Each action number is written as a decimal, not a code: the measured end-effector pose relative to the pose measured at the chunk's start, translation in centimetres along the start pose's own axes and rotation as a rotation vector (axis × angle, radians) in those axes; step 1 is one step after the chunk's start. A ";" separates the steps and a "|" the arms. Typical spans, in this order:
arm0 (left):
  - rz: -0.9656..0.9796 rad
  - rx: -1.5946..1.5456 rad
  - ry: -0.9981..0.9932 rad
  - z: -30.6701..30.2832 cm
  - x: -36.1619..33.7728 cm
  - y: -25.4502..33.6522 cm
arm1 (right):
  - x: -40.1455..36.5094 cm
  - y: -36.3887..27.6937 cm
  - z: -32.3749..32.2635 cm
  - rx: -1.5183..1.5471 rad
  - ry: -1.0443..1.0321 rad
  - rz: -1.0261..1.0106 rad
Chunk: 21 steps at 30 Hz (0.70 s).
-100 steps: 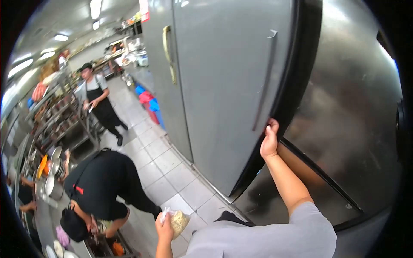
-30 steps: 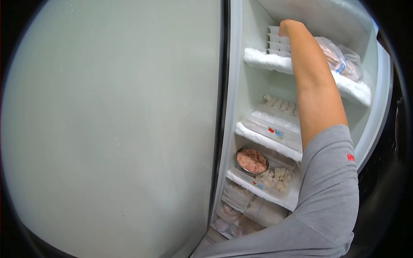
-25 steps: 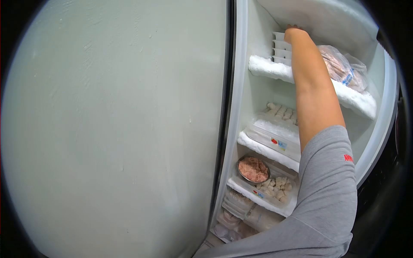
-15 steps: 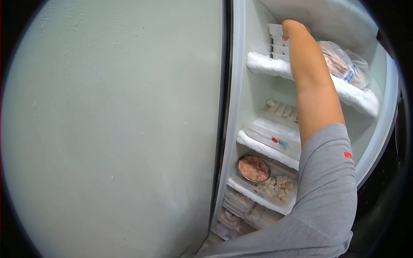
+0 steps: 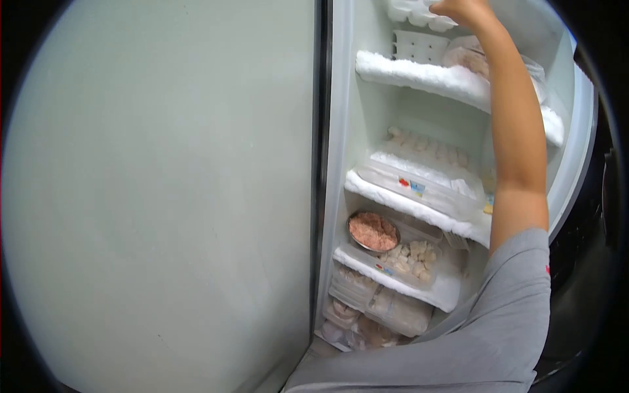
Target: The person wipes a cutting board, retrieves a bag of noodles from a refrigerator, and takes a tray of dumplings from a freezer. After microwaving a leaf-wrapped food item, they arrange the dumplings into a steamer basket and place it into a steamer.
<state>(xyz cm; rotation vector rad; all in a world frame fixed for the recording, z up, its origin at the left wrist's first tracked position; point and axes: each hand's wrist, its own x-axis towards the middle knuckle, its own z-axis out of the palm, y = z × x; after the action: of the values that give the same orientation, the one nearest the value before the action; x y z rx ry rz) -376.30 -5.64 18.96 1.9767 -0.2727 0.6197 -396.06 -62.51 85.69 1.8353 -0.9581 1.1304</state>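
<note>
Head view: the right hand point(image 5: 464, 9) grasps a white molded tray point(image 5: 414, 12) above the frosted top shelf's point(image 5: 419, 73) left end; the left hand's grip cannot be told.

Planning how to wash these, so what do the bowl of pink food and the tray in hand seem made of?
The bowl looks like metal, perhaps stainless steel, from its thin greyish rim. The white tray in the right hand seems thin matte plastic, judging by its moulded cups.
</note>
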 end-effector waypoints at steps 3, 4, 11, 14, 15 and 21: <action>-0.023 -0.022 0.003 -0.3 -0.1 -1.0 | -8.1 -0.8 -0.3 0.088 0.270 -0.131; -0.028 -0.029 0.005 -0.2 0.1 -1.2 | -11.2 -1.9 -1.1 0.080 0.235 -0.080; -0.106 -0.125 0.012 -0.4 1.1 -3.5 | -30.3 -7.6 1.2 0.360 0.563 -0.329; -0.192 -0.201 0.026 -0.8 1.5 -5.0 | -35.6 -9.0 2.6 0.412 0.552 -0.352; -0.232 -0.240 0.035 -0.8 1.8 -5.6 | -36.9 -9.2 3.0 0.409 0.546 -0.369; -0.577 -0.747 0.054 -2.9 2.0 -12.4 | -44.4 -9.7 3.6 0.491 0.535 -0.373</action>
<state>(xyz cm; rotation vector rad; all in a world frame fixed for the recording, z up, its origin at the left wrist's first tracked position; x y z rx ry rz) -370.06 2.89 11.59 1.2208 0.1019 0.1485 -400.69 -52.57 41.48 1.8183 -0.0240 1.5863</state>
